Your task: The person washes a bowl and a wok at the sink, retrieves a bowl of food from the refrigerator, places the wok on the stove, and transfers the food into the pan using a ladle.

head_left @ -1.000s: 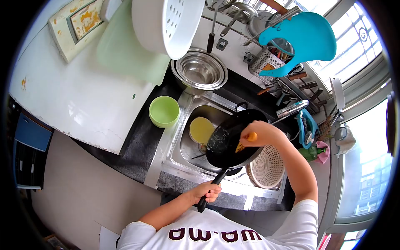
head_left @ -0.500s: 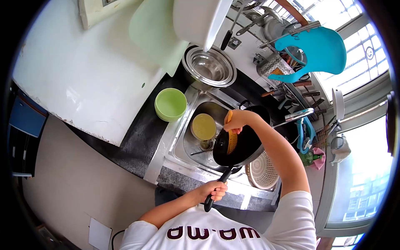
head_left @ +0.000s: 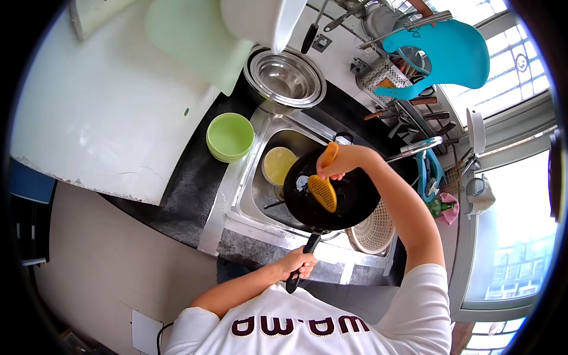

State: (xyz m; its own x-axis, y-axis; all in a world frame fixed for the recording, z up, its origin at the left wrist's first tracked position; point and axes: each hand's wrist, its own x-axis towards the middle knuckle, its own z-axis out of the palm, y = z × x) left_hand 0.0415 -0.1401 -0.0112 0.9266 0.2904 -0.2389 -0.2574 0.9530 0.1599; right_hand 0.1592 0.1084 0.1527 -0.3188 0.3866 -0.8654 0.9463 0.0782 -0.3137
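My left hand (head_left: 297, 264) is wrapped round the black handle of a wok (head_left: 355, 201), which is held over the sink. Inside the wok, a little water shines near its left side. The fingers of my right hand (head_left: 338, 164) are closed on the handle of a yellow slotted brush (head_left: 322, 193), whose head is over the wok's inner surface. A yellow-green bowl (head_left: 278, 165) sits in the sink (head_left: 251, 198) to the left of the wok. Partly behind the wok and my right forearm is a beige colander (head_left: 374, 232).
Green bowls (head_left: 230, 136) stand on the dark counter (head_left: 189, 195) left of the sink. Nested steel bowls (head_left: 285, 80) are behind it. The faucet (head_left: 417, 147) reaches in from the right, below a hanging turquoise basin (head_left: 458, 53). A white container (head_left: 254, 21) overhangs the upper left.
The wok has come to a flatter tilt, showing more of its inside. My right hand has turned the brush, so its slotted face now shows. The whole view has shifted slightly.
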